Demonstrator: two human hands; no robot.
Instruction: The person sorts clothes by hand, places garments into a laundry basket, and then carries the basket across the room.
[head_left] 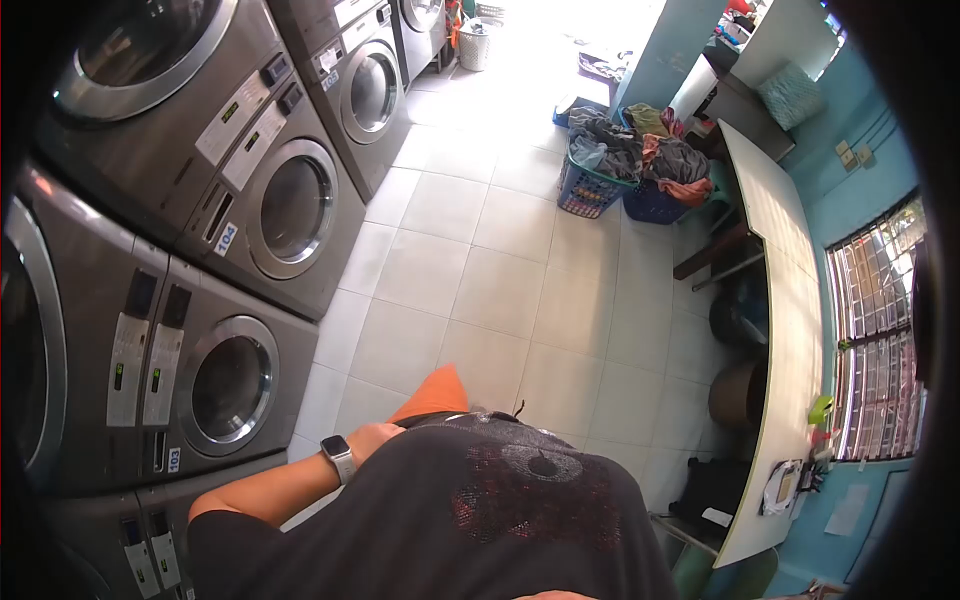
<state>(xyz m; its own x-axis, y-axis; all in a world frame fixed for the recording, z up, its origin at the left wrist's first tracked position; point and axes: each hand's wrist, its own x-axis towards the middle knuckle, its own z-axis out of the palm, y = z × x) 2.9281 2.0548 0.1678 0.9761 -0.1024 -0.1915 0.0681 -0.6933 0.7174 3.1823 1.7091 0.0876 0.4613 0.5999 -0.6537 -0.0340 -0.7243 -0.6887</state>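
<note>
the left hand (377, 440) is at the waist, just beside the orange cloth (430, 395); i cannot tell its grip. the right hand is not visible. clothes (610, 135) heap above the basket (588, 192), so a bump could spill them.

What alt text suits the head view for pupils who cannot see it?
A dark-shirted person, left hand at the waist, stands beside stacked front-loading machines. Baskets heaped with laundry sit ahead on the tiled floor.

head view | faces forward and down | dark shirt (400, 510) close below | tiled floor (495, 290) farther off
</note>
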